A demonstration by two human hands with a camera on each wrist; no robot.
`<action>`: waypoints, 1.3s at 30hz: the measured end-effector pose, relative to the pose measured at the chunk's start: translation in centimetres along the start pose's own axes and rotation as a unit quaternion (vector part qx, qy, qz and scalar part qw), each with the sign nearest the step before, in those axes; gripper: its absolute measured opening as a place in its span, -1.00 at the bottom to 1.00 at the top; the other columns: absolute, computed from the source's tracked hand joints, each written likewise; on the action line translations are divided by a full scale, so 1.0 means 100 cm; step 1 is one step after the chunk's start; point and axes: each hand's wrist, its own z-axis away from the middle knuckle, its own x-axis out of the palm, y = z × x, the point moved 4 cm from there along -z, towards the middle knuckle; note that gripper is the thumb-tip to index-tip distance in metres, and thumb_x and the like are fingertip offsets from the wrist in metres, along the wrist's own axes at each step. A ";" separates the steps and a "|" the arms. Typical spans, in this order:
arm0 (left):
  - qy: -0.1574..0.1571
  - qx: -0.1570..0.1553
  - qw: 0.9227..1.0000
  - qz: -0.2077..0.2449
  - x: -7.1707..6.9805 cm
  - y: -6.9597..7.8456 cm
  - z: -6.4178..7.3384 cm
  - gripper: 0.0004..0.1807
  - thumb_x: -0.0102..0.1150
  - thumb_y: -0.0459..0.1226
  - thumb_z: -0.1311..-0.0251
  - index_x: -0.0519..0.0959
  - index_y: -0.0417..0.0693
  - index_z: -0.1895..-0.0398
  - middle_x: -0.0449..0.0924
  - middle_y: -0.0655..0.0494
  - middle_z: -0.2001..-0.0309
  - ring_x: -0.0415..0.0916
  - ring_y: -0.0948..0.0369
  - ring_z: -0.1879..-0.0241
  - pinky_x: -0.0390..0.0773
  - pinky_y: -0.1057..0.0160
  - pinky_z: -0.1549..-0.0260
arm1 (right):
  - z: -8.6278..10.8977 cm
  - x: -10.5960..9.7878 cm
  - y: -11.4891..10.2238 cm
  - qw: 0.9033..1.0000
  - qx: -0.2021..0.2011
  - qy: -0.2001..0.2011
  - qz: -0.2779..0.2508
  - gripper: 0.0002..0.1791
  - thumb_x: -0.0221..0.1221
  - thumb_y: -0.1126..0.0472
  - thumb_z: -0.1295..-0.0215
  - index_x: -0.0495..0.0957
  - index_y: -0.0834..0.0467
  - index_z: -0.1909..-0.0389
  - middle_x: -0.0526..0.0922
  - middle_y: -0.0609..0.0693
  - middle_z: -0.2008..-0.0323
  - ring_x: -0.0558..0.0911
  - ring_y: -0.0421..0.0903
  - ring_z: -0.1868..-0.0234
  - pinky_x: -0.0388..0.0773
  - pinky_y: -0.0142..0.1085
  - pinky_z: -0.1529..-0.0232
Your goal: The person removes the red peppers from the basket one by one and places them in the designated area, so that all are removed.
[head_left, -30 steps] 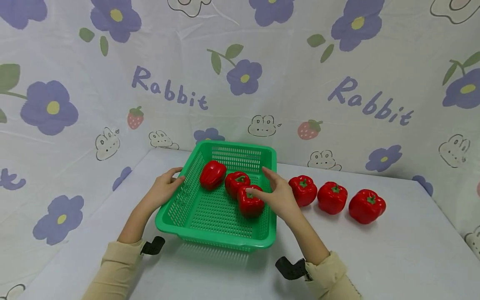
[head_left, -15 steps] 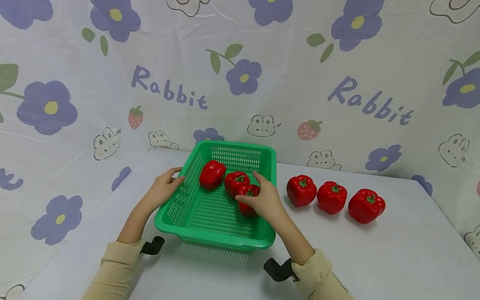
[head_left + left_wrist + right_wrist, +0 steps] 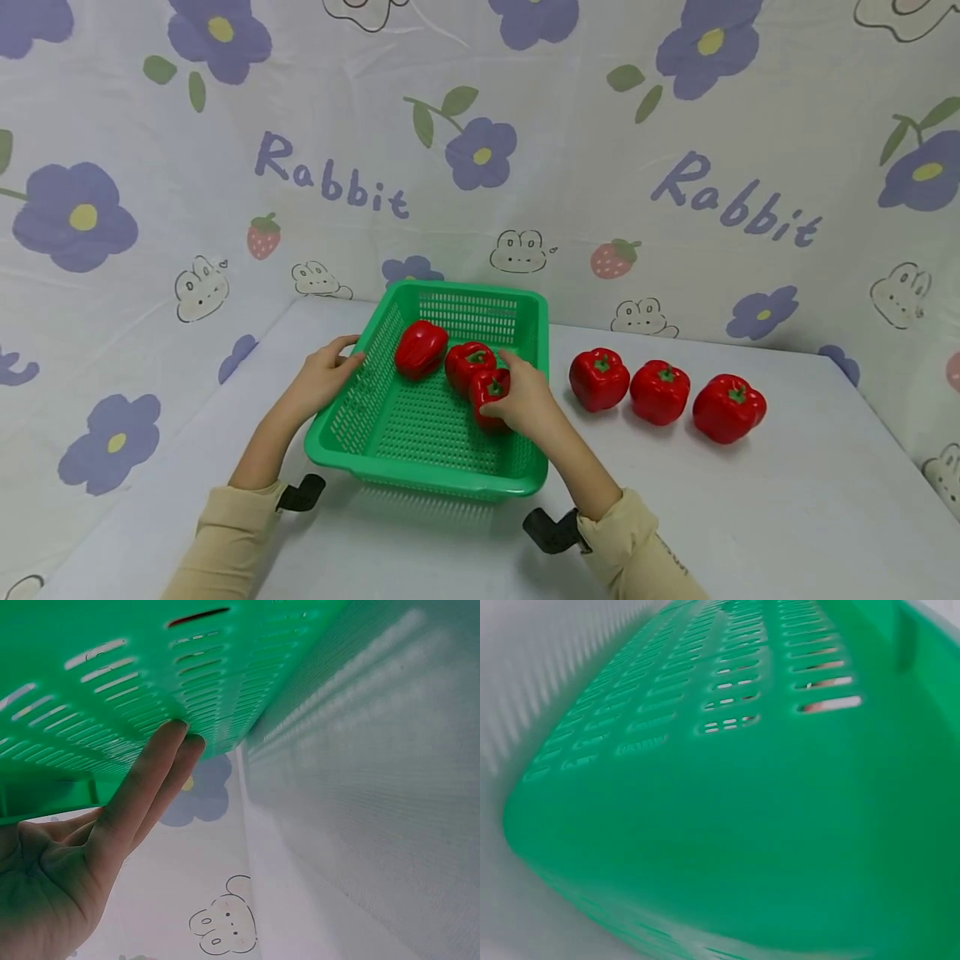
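Note:
In the head view my right hand (image 3: 527,403) reaches over the right wall of a green plastic basket (image 3: 420,472) and grips a red bell pepper (image 3: 486,410), thumb on its near side and a finger beyond it. Two other red bell peppers, one upright (image 3: 463,363) and one lying on its side (image 3: 420,350), are in the basket. My left hand (image 3: 321,382) is at the basket's left rim. In the left wrist view its straight fingers (image 3: 139,787) touch the outer wall. The right wrist view shows only the basket's outside (image 3: 705,825); that hand is hidden there.
Three more red bell peppers, a left one (image 3: 599,380), a middle one (image 3: 660,392) and a right one (image 3: 729,408), stand in a row right of the basket on the white table (image 3: 810,492). A patterned cloth (image 3: 570,167) hangs behind.
My right hand has moved left and down from above the near bell pepper and now closes around it. The left hand stays at the rim. The head view shifts slightly.

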 end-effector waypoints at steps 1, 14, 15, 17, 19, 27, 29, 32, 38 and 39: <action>0.001 0.000 1.000 0.000 0.000 0.000 0.000 -0.40 -0.16 -0.13 -0.51 0.13 -0.27 -0.47 0.59 -0.41 -0.05 0.70 0.01 0.18 0.65 0.20 0.28 | 0.000 0.000 0.000 1.000 -0.002 -0.003 0.000 -0.12 0.40 0.38 -0.05 0.21 0.34 -0.41 0.47 0.30 -0.27 0.51 0.23 -0.24 0.60 0.06 -0.03; 0.003 -0.001 1.000 0.000 -0.001 0.000 0.000 -0.41 -0.15 -0.14 -0.51 0.13 -0.28 -0.46 0.59 -0.41 -0.05 0.69 -0.02 0.15 0.65 0.17 0.26 | 0.006 0.001 -0.002 0.998 -0.057 -0.035 -0.006 -0.26 0.41 0.48 0.03 0.46 0.26 -0.27 0.54 0.18 -0.23 0.51 0.16 -0.26 0.63 -0.02 -0.03; 0.004 0.000 1.000 0.000 -0.001 0.000 0.000 -0.41 -0.15 -0.14 -0.51 0.13 -0.28 -0.46 0.59 -0.41 -0.04 0.69 -0.01 0.16 0.65 0.17 0.27 | 0.006 0.001 -0.002 0.997 -0.061 -0.035 -0.011 -0.27 0.41 0.48 0.03 0.46 0.27 -0.26 0.55 0.18 -0.23 0.51 0.16 -0.26 0.61 -0.02 -0.05; 0.003 0.002 1.000 0.001 -0.002 0.000 -0.001 -0.41 -0.16 -0.14 -0.51 0.13 -0.29 -0.46 0.59 -0.41 -0.04 0.69 -0.01 0.17 0.65 0.18 0.28 | 0.007 0.002 -0.002 0.997 -0.066 -0.036 -0.023 -0.29 0.41 0.47 0.02 0.47 0.27 -0.25 0.55 0.18 -0.23 0.52 0.17 -0.27 0.58 -0.02 -0.10; 0.003 0.003 1.000 0.001 -0.002 0.000 -0.001 -0.41 -0.16 -0.14 -0.51 0.13 -0.29 -0.46 0.59 -0.41 -0.04 0.69 -0.01 0.16 0.65 0.18 0.27 | 0.008 0.003 -0.002 0.997 -0.066 -0.035 -0.034 -0.30 0.42 0.46 0.01 0.48 0.27 -0.24 0.56 0.18 -0.23 0.52 0.16 -0.27 0.55 -0.02 -0.14; 0.000 0.002 1.000 0.001 -0.002 0.001 -0.001 -0.41 -0.17 -0.14 -0.51 0.13 -0.28 -0.47 0.59 -0.40 -0.04 0.69 0.00 0.16 0.65 0.18 0.26 | 0.009 0.003 0.001 0.995 -0.070 -0.029 -0.069 -0.36 0.44 0.36 -0.01 0.53 0.24 -0.19 0.61 0.14 -0.18 0.56 0.12 -0.25 0.54 -0.06 -0.16; 0.001 0.002 1.000 0.002 -0.002 0.001 -0.001 -0.41 -0.17 -0.14 -0.51 0.13 -0.28 -0.47 0.60 -0.40 -0.03 0.68 0.02 0.17 0.65 0.18 0.27 | 0.009 0.002 0.003 0.993 -0.069 -0.033 -0.086 -0.36 0.44 0.34 -0.02 0.52 0.23 -0.20 0.61 0.13 -0.19 0.55 0.10 -0.26 0.53 -0.08 -0.17; 0.000 0.003 1.000 0.005 -0.002 0.001 0.000 -0.41 -0.16 -0.14 -0.51 0.13 -0.29 -0.46 0.60 -0.40 -0.03 0.69 0.04 0.20 0.65 0.20 0.28 | 0.009 -0.001 0.007 0.990 -0.066 -0.043 -0.116 -0.37 0.42 0.32 -0.06 0.51 0.21 -0.22 0.59 0.13 -0.20 0.54 0.09 -0.27 0.51 -0.08 -0.19; 0.000 0.004 1.000 0.006 0.000 0.000 0.000 -0.41 -0.17 -0.13 -0.51 0.14 -0.28 -0.46 0.62 -0.39 -0.01 0.69 0.06 0.23 0.65 0.22 0.31 | 0.011 -0.006 0.008 0.986 -0.063 -0.051 -0.148 -0.36 0.41 0.29 -0.10 0.49 0.20 -0.25 0.57 0.14 -0.23 0.53 0.09 -0.29 0.50 -0.12 -0.20; 0.001 0.004 1.000 0.007 0.000 0.000 0.000 -0.41 -0.17 -0.13 -0.51 0.14 -0.28 -0.46 0.62 -0.39 0.00 0.69 0.06 0.24 0.65 0.22 0.31 | 0.011 -0.007 0.008 0.986 -0.063 -0.049 -0.147 -0.36 0.41 0.29 -0.10 0.49 0.20 -0.25 0.58 0.13 -0.22 0.53 0.09 -0.29 0.50 -0.12 -0.20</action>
